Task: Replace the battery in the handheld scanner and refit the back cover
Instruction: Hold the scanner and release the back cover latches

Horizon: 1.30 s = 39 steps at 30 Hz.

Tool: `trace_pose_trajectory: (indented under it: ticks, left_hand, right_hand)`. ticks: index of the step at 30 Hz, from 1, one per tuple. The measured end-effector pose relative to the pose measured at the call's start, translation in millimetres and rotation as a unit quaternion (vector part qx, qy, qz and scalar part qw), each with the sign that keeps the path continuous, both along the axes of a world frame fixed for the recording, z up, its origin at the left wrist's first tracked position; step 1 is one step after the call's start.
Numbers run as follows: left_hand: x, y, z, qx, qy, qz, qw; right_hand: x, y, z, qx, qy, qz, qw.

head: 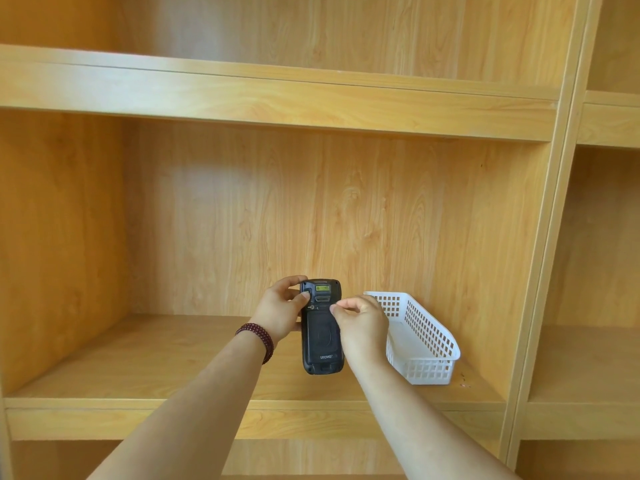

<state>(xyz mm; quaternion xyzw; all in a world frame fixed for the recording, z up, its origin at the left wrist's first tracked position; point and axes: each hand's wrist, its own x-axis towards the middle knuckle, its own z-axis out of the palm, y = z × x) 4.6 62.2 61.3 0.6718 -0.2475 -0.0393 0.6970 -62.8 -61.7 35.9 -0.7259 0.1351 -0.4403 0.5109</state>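
2 hands on scanner point(322, 336), held upright above shelf point(145, 362) – left hand point(277, 315) clamps its top, right hand point(360, 322) pinches latch point(311, 307) side. We risk slip – cover point(320, 336) jams.

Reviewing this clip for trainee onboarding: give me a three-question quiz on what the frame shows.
1. True or false: the scanner shows its back to the camera, cover on.
2. Which hand wears the beaded bracelet? A) left B) right
3. Fill in: the white basket stands on the shelf to the scanner's ____.

Key: 1 true. 2 A; the right hand has pinched fingers by the scanner's edge. 3 right.
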Motion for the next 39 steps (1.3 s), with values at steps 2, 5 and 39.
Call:
trace_pose_trajectory:
  ticks: [2,5,39]
  left_hand:
    - [0,-1,-1,0.002,-0.004,0.002,1.000]
    - [-2,-4,-2,0.006,-0.015,0.006,1.000]
    - [11,-12,-9,0.030,-0.050,0.050,0.997]
  right_hand:
    - [-1,-1,-1,-0.003,0.018,-0.008,1.000]
    - [-1,2,0,0.060,0.027,-0.001,0.998]
    - [19,6,11,0.062,0.068,-0.028,0.995]
